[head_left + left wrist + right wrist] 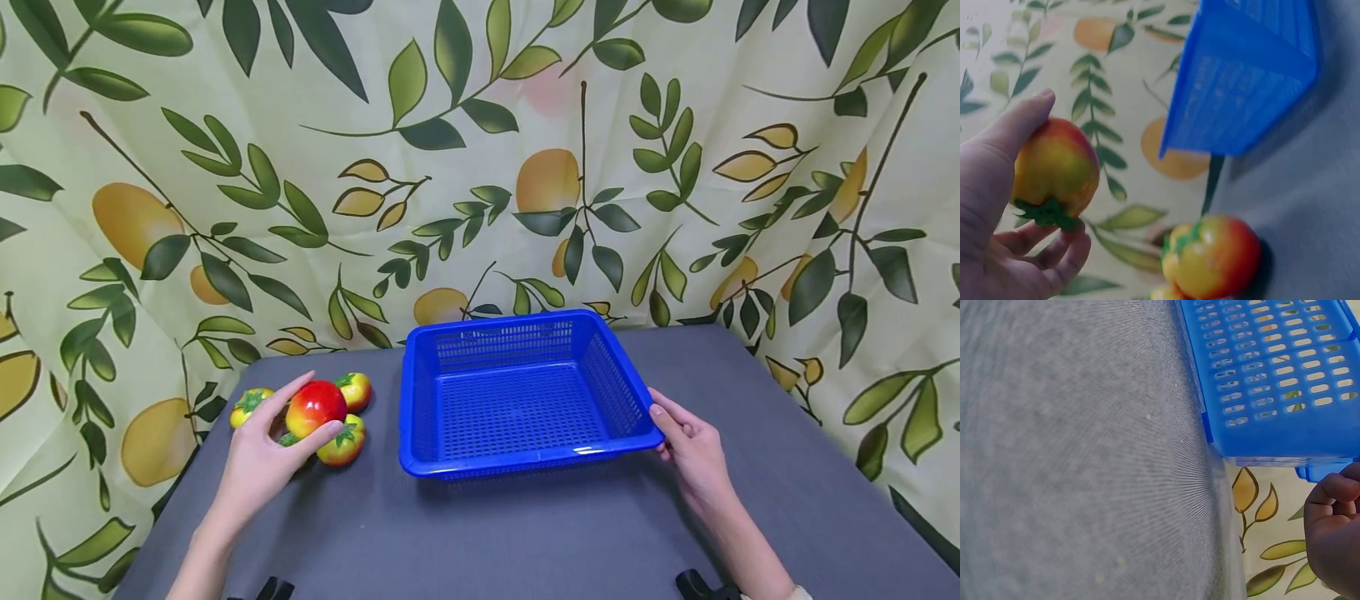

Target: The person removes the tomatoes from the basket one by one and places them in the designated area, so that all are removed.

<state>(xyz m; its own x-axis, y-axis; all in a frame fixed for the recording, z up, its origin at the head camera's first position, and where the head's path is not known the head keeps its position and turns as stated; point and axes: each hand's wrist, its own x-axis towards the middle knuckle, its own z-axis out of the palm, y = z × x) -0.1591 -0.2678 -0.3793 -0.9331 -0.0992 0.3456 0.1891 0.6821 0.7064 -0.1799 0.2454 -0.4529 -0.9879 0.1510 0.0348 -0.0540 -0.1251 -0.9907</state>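
My left hand holds a shiny red-and-yellow persimmon between thumb and fingers. In the left wrist view the green calyx of that persimmon points downward. Beneath and around this hand lie several more persimmons on the table, partly hidden by it. A blue plastic basket with slotted walls stands in the middle, its inside bare. At its right front corner, my right hand grips the rim with the thumb on top. The right wrist view catches part of this hand beside the basket's slotted outer wall.
The grey tabletop reaches back to a leaf-and-fruit patterned cloth, which hangs behind and along both sides. Dark pieces of gear show near each wrist at the bottom edge.
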